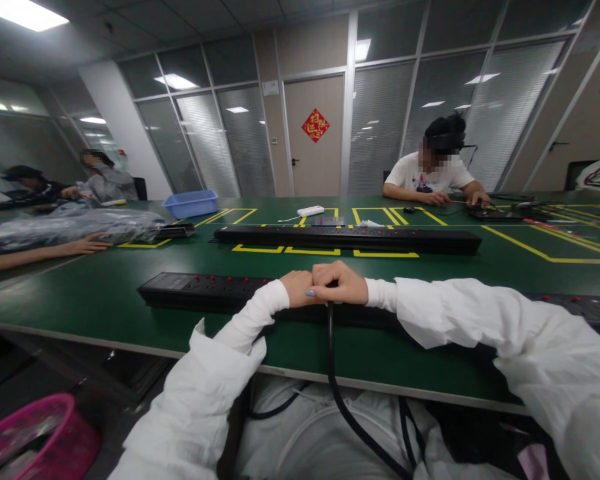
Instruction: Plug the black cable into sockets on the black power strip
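A long black power strip [200, 289] with red switches lies across the green table [105, 303] near its front edge. My left hand [300, 289] and my right hand [341, 283] rest together on top of the strip, both with fingers curled. A thick black cable [337, 387] comes out from under the two hands and hangs down over the table edge into my lap. Both fists seem closed around the cable's end; the plug itself is hidden. I wear white sleeves.
A second long black power strip [347, 239] lies further back on yellow floor-tape markings. A blue tray [191, 203] and bagged items [65, 228] sit at left, by another person's hand [87, 245]. Other people sit around the table. A pink basket [40, 437] stands on the floor at lower left.
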Available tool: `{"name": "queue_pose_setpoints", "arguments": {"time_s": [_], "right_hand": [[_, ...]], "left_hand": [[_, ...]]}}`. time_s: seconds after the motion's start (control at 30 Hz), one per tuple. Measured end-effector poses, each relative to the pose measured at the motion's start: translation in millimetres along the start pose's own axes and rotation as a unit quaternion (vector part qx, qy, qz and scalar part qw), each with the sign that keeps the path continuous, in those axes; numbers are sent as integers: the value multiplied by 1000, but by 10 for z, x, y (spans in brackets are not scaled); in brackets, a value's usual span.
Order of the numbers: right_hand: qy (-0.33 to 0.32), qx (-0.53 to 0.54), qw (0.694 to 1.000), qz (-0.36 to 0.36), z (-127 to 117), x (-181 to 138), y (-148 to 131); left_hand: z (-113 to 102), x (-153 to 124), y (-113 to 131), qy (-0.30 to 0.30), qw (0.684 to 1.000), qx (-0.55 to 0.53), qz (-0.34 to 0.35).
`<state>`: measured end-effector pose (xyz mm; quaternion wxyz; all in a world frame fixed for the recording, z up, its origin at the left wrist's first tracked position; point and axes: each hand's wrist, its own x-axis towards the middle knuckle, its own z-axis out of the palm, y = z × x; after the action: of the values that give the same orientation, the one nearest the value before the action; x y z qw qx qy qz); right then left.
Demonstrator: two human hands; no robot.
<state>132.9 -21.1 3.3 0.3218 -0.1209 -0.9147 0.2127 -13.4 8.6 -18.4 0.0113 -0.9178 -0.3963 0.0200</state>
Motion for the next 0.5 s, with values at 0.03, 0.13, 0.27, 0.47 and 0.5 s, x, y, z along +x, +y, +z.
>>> {"name": "queue_pose_setpoints", "arguments": {"time_s": [0.03, 0.13, 0.27, 0.47, 0.5], "right_hand": [[8, 15, 1000, 16, -7, -1, 11], [30, 56, 996, 57, -24, -2, 31], [45, 88, 992, 84, -27, -1, 32], [54, 127, 985, 103, -36, -2, 57], [57, 134, 983, 110, -43, -2, 65]], "left_hand": [[-5, -7, 6, 4, 1000, -2, -4], [-24, -27, 32, 16, 1000, -20, -6], [-36, -41, 52, 25, 999, -32, -2], [-17, -42, 37, 31, 998, -53, 4], [-17, -41, 36, 34, 998, -58, 10]]}}
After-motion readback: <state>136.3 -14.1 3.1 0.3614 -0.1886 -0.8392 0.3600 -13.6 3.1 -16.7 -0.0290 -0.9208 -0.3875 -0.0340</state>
